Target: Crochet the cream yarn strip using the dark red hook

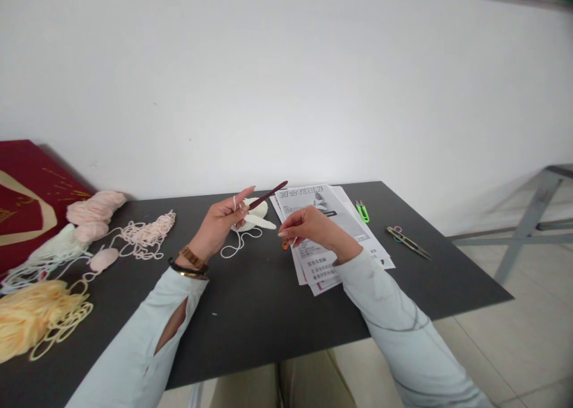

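Observation:
My left hand point(219, 220) is closed on a dark red crochet hook point(268, 194), which points up and to the right. The same fingers hold the wide end of a narrow white crocheted piece point(259, 222). To the right, my right hand point(307, 229) is in a pinch at the tip of that piece. A small orange stitch marker point(285, 244) shows just below its fingertips. Behind my left hand lies a ball of white yarn point(258, 208), partly hidden, and a loose white strand point(233, 248) curls on the table beneath.
Printed sheets point(317, 271) lie under my right hand. Green thread snips point(362, 211) and metal scissors point(408, 242) are farther right on the black table point(250, 318). Pink yarn point(96, 208), yellow yarn point(40, 312) and a dark red bag point(27, 199) are at the left. A white wall stands behind.

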Motion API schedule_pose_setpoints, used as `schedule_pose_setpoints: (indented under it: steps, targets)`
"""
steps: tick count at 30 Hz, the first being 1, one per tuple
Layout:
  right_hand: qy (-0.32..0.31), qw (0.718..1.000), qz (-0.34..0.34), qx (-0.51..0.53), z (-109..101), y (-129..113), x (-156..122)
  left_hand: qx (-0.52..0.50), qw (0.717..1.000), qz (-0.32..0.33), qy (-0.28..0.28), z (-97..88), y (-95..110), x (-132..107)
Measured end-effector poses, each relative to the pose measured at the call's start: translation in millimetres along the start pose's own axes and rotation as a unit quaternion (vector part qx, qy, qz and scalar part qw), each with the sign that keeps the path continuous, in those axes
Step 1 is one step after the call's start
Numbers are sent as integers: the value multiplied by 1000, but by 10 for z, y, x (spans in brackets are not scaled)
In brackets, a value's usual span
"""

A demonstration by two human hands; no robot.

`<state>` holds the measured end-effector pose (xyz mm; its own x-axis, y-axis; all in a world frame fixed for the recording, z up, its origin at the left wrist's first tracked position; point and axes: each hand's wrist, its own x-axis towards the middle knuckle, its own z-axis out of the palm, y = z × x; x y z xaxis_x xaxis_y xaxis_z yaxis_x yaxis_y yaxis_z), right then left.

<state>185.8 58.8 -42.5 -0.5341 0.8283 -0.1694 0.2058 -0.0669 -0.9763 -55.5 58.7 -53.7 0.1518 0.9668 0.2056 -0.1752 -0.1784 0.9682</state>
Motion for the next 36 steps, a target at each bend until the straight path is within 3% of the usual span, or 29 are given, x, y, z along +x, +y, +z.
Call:
schedule_pose_setpoints:
  steps: [5,7,10,14,20,25,31,36]
  targets:
    - [7,999,-36,-21,-50,0,-16,52,998,21,-31,59,-29,-20]
    - [20,999,-48,-1,1,17,1,94,994,27,-39,121,-25,-37]
    - [-10,998,-55,35,134,49,39,123,991,27,-41,229,-31,-63]
    - [-13,997,-17,69,283,102,92,118,992,14,-37,339,-95,-87]
    - [6,997,-51,50,283,122,110,53,998,-7,-22,437,-104,-136]
    - [8,996,-75,36,279,72,88,-109,990,-83,-14,474,-49,-161]
    - [-4,996,-83,42,274,48,65,-169,978,-118,-29,393,-67,-120]
    - [-17,998,-60,30,222,66,50,-195,976,-94,-17,255,-56,-54]
